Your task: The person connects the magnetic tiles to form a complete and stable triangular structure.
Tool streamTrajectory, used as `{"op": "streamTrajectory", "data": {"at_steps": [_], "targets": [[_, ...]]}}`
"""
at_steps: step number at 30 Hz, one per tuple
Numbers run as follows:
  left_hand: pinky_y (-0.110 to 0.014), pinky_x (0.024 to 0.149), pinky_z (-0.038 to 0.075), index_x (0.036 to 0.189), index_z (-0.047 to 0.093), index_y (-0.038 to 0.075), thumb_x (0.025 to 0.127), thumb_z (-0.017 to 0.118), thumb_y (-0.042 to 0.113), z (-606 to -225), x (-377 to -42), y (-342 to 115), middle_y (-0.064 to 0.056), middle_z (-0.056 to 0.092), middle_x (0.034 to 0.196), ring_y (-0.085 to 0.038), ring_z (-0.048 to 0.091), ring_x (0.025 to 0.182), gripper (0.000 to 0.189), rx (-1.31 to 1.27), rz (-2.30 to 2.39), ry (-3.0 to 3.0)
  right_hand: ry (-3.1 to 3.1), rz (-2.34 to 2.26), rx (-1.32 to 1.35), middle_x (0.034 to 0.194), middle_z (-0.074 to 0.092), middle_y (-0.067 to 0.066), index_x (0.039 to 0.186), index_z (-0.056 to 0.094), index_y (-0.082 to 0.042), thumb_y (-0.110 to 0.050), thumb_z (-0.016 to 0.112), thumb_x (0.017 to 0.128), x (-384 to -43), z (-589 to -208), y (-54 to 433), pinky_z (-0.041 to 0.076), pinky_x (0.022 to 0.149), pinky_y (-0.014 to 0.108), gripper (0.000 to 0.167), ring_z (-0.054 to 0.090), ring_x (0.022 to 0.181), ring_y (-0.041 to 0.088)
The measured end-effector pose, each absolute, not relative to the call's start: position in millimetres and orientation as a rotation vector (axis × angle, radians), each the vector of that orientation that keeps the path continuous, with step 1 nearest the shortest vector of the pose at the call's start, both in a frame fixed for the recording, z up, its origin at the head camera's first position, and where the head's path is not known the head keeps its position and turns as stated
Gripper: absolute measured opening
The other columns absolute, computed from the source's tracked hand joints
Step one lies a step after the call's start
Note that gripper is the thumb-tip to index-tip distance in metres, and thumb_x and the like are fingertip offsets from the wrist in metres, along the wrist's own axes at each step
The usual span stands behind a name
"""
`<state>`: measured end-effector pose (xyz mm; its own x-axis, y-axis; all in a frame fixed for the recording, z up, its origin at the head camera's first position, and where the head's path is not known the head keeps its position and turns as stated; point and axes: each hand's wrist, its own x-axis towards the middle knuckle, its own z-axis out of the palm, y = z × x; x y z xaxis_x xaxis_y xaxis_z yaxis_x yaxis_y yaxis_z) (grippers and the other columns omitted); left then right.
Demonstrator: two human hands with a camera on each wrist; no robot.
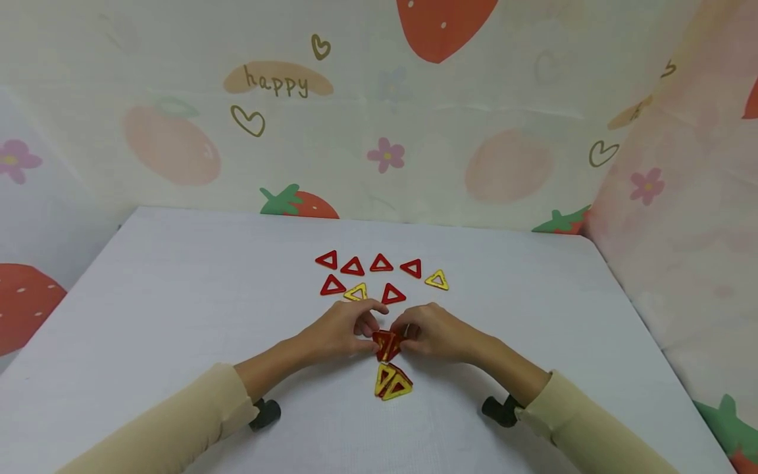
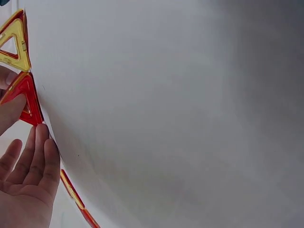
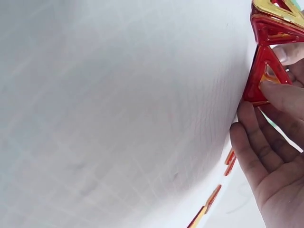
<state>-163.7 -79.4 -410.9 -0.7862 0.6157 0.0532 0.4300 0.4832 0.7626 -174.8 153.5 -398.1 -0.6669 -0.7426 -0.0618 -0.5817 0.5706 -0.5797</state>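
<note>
Between the two hands stands a group of red triangular magnetic tiles (image 1: 381, 337) leaning together at an angle. My left hand (image 1: 340, 329) holds its left side, the thumb laid on a red tile (image 2: 32, 95) in the left wrist view. From the other side my right hand (image 1: 444, 334) grips the group, thumb on a red tile face (image 3: 255, 78) in the right wrist view, fingers at its far edge. Adjoining on the near side is a second tilted group with yellow triangular tiles (image 1: 404, 393) facing front and red ones behind.
Beyond the hands, several loose triangular tiles lie flat on the white table (image 1: 207, 289), mostly red ones (image 1: 381, 268), with a yellow tile (image 1: 445, 284) at the right end. A patterned cloth (image 1: 355, 118) hangs behind the table.
</note>
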Motion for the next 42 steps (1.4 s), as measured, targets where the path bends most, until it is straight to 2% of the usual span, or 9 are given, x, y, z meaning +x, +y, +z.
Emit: {"op": "streamTrajectory", "data": {"at_steps": [9,16,24,36,42], "targets": [[-0.033,0.085,0.057,0.129,0.059,0.004,0.083,0.08,0.006,-411,-169,-86,-0.006,0.07,0.1,-0.019,0.066,0.092,0.051,0.86,1.201,2.594,2.521,-0.774,-1.072,0.1,0.072,0.001,0.114,0.071,-0.003,-0.005,0.073,0.089,-183,-395,158,0.055,0.079,0.025,0.026,0.062,0.086,0.011],[-0.04,0.096,0.053,0.132,0.058,0.002,0.083,0.078,0.002,-412,-187,-89,-0.014,0.069,0.118,-0.027,0.065,0.109,0.053,0.697,1.26,2.744,2.655,-0.813,-0.918,0.104,0.069,0.007,0.126,0.064,0.0,-0.005,0.073,0.088,-201,-397,159,0.055,0.083,0.03,0.039,0.062,0.092,0.016],[-0.042,0.099,0.051,0.136,0.055,0.001,0.085,0.074,0.0,-409,-200,-89,-0.015,0.062,0.132,-0.03,0.061,0.117,0.054,0.639,1.197,2.747,2.715,-0.772,-0.904,0.116,0.067,0.012,0.132,0.059,0.002,-0.006,0.074,0.087,-217,-398,153,0.054,0.091,0.038,0.049,0.063,0.105,0.024],[-0.041,0.098,0.051,0.135,0.053,0.003,0.086,0.072,-0.005,-410,-211,-79,-0.015,0.068,0.12,-0.027,0.064,0.111,0.053,0.66,1.091,2.748,2.724,-0.706,-0.826,0.107,0.071,0.007,0.129,0.063,-0.002,-0.008,0.078,0.085,-234,-402,145,0.055,0.088,0.033,0.047,0.064,0.096,0.019],[-0.039,0.095,0.053,0.135,0.052,0.004,0.085,0.075,-0.002,-411,-216,-76,-0.014,0.069,0.116,-0.026,0.066,0.108,0.055,0.643,1.055,2.745,2.692,-0.72,-0.8,0.108,0.071,0.007,0.121,0.07,-0.003,-0.007,0.078,0.085,-236,-401,141,0.055,0.088,0.031,0.037,0.063,0.095,0.018]]}}
